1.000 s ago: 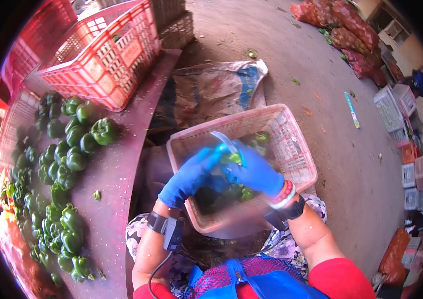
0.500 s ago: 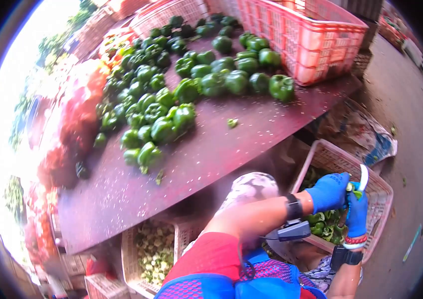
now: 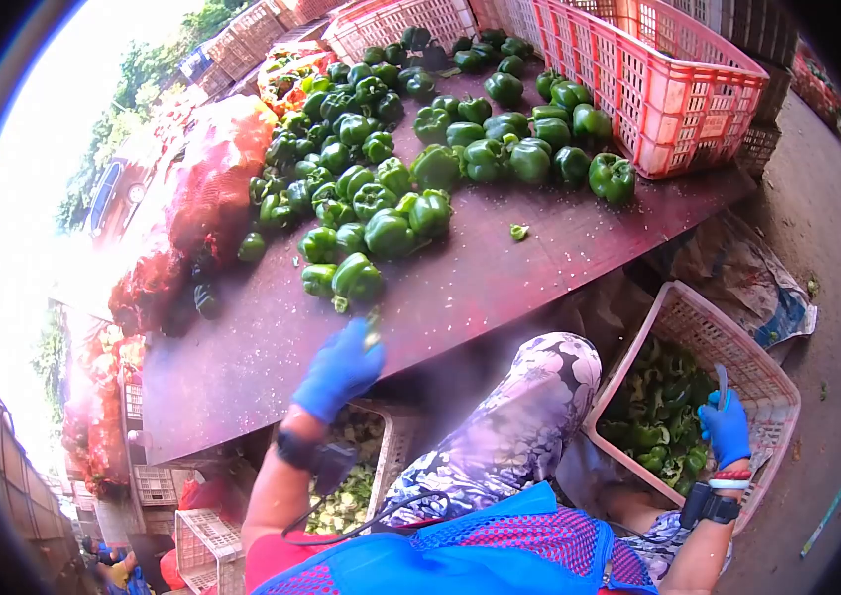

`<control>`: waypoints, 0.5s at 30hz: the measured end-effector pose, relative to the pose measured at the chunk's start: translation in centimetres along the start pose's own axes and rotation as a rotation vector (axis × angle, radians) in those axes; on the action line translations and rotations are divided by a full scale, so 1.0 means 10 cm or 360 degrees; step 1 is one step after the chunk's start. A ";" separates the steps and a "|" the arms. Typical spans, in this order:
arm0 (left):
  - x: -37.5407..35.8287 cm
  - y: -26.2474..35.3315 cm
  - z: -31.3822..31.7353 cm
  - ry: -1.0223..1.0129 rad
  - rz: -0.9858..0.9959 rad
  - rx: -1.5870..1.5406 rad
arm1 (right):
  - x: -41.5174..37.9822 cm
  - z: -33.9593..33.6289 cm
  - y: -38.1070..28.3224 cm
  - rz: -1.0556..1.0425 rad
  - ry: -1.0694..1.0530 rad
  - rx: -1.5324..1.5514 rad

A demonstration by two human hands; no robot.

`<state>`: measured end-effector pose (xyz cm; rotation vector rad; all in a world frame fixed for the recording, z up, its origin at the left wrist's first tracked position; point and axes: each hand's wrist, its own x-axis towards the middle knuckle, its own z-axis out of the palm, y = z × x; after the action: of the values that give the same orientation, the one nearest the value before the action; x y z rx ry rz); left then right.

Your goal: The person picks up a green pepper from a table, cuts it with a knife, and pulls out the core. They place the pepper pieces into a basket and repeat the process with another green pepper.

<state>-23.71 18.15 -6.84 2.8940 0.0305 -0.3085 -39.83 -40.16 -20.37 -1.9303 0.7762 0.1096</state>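
My left hand (image 3: 343,372), in a blue glove, is raised at the table's front edge, above a crate of pale pepper cores (image 3: 349,496). Its fingers are closed on a small pale green piece, a pepper core (image 3: 372,341), somewhat blurred. Over the right-hand crate (image 3: 783,397), my gloved right hand (image 3: 727,429) grips a small knife (image 3: 722,381), blade pointing up. Cut green pepper pieces (image 3: 653,412) fill the bottom of that crate. Whole green bell peppers (image 3: 389,233) are spread across the reddish table (image 3: 272,382), the nearest ones just beyond my left hand.
A red plastic crate (image 3: 673,99) stands on the table's far right. Red mesh sacks (image 3: 217,178) line the left side. A pepper scrap (image 3: 518,232) lies on the tabletop. Crumpled sacking (image 3: 752,283) is on the ground past the right-hand crate.
My left hand has moved away from my right hand, leftward to the table edge. My right hand stays over the crate with the knife; the green piece between the hands is gone from there.
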 end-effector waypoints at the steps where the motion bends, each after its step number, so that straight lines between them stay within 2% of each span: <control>1: -0.17 -0.36 -0.07 -0.0221 -0.0040 0.0319 | -0.05 0.00 -0.12 0.0157 -0.0185 0.0528; 2: -0.24 -0.56 -0.10 -0.0438 -0.0073 0.0638 | -0.03 -0.03 -0.16 0.0161 -0.0316 0.0741; 5: 0.13 -0.72 0.03 0.0103 -0.0226 0.0665 | 0.11 -0.09 -0.20 0.0285 -0.0494 0.1843; 7: 0.66 -0.83 0.12 0.0704 0.0545 0.0411 | 0.17 -0.13 -0.23 0.0490 -0.0415 0.2327; 9: 1.10 -0.70 0.12 0.0528 0.0651 0.0692 | 0.21 -0.16 -0.24 0.0704 -0.0301 0.2822; 10: 1.19 -0.54 0.06 0.0349 0.0568 0.0825 | 0.12 -0.10 -0.43 0.0787 -0.0130 0.2806; 12: 1.34 -0.26 -0.03 -0.0012 0.0403 0.1087 | 0.08 0.04 -0.27 0.0599 -0.0295 0.2602; 14: 1.55 -0.41 0.05 0.0093 0.0409 0.0533 | 0.01 0.13 -0.16 0.0484 -0.0539 0.2499; 15: 1.60 -0.44 0.09 0.0165 0.0366 0.0277 | 0.00 0.18 -0.15 0.0477 -0.0545 0.2483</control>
<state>-8.41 22.14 -12.09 3.0421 -0.3246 -0.1253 -38.54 -38.23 -20.03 -0.3016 0.5755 -0.0059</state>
